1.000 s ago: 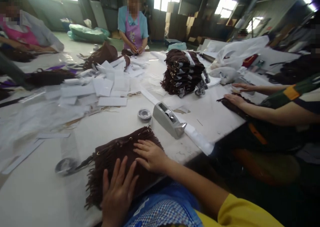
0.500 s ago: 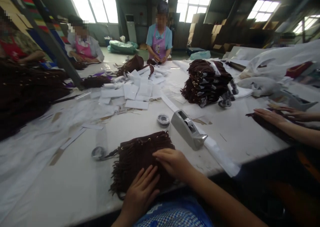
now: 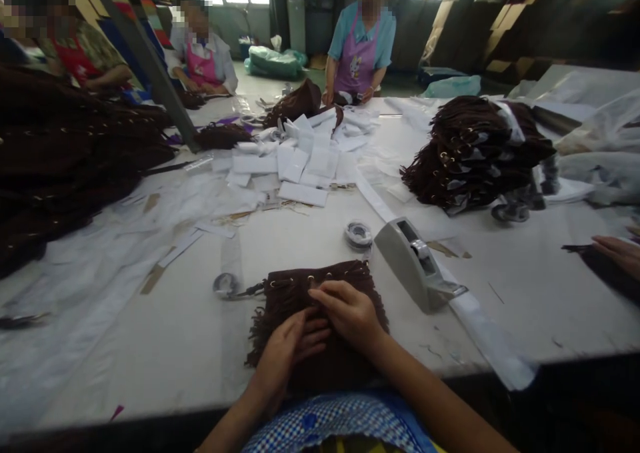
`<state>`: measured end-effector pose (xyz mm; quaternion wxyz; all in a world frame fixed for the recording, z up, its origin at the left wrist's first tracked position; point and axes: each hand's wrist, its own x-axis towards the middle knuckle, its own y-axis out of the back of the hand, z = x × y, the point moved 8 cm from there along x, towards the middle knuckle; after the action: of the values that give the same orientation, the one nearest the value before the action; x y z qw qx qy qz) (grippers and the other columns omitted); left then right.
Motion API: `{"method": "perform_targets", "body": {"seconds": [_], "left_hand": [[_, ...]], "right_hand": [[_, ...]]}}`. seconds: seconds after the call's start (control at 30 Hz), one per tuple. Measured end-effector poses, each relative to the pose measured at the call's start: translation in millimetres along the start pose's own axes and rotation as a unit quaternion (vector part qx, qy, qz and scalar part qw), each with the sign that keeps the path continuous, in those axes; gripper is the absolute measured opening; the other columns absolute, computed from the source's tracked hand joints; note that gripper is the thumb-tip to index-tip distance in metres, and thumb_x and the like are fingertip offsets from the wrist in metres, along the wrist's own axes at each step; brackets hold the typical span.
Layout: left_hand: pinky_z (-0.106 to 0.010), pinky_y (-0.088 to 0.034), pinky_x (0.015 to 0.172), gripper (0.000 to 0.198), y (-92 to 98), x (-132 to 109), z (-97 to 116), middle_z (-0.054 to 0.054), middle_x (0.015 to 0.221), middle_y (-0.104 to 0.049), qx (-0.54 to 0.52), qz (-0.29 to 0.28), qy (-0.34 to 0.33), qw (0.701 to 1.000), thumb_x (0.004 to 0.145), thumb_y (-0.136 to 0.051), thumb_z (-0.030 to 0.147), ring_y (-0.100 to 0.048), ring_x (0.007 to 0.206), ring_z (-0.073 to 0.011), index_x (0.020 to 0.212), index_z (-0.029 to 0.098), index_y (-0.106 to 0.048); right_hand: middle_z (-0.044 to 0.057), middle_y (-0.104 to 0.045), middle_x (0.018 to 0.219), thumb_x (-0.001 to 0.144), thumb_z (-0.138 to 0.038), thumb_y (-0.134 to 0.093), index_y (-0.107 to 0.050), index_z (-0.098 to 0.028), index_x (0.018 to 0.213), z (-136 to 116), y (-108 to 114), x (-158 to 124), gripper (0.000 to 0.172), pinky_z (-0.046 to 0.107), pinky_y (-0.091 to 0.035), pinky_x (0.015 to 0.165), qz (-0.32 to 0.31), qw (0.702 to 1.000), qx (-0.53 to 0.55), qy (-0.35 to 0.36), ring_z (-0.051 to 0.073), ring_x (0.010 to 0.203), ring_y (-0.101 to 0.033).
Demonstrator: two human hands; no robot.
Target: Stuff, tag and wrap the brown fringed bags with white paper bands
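A dark brown fringed bag point(image 3: 287, 300) with gold eyelets along its upper edge lies flat on the table before me. My left hand point(image 3: 287, 350) rests over the lower middle of the bag, fingers stretched out and slightly bent. Just above it, my right hand point(image 3: 353, 316) is closed in a pinch below the eyelets; what lies between its fingertips is too small to make out. From the bag's left side a dark strap leads to a clear-wrapped coil point(image 3: 226, 285). Right of the bag stands a grey tape dispenser point(image 3: 417, 266), beside a wrapped ring-shaped roll point(image 3: 358, 235).
White paper pieces point(image 3: 303, 193) are heaped at mid-table. A stack of brown fringed bags point(image 3: 470, 153) stands back right, a large brown pile point(image 3: 75, 153) at left behind a metal post point(image 3: 150, 60). A co-worker's hand point(image 3: 620, 253) is at the right edge; other people work opposite.
My view has shifted, so the scene sits further right. My right hand has closed into a pinch nearer the eyelets. My left hand's fingers have turned toward the right.
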<state>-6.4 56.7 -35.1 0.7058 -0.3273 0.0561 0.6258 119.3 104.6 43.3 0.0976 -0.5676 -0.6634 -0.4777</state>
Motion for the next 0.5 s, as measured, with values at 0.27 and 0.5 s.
{"method": "perform_targets", "body": {"seconds": [0.27,0.5], "left_hand": [[-0.037,-0.056,0.095,0.030,-24.1,37.1,20.4,-0.014,0.120,-0.070,-0.111,-0.038,0.052,0.992,0.091,-0.064,0.037,-0.067,0.109,-0.0236,0.108,0.012,-0.069],[-0.028,-0.061,0.068,0.046,-15.0,41.0,13.7,-0.017,0.102,-0.074,-0.011,0.028,0.058,0.998,0.087,-0.065,0.052,-0.072,0.090,-0.0230,0.104,0.009,-0.068]], "right_hand": [[0.008,-0.070,0.119,0.094,-0.006,-0.050,-0.056,-0.024,0.136,-5.6,4.3,-19.5,0.047,0.037,-0.057,0.096,-0.076,0.996,-0.004,0.043,0.019,0.111,-0.065],[0.007,-0.070,0.112,0.095,-0.009,-0.049,-0.067,-0.024,0.118,53.3,48.1,-2.2,0.032,0.038,-0.055,0.095,-0.008,0.981,-0.109,-0.158,0.020,0.105,-0.065]]}}
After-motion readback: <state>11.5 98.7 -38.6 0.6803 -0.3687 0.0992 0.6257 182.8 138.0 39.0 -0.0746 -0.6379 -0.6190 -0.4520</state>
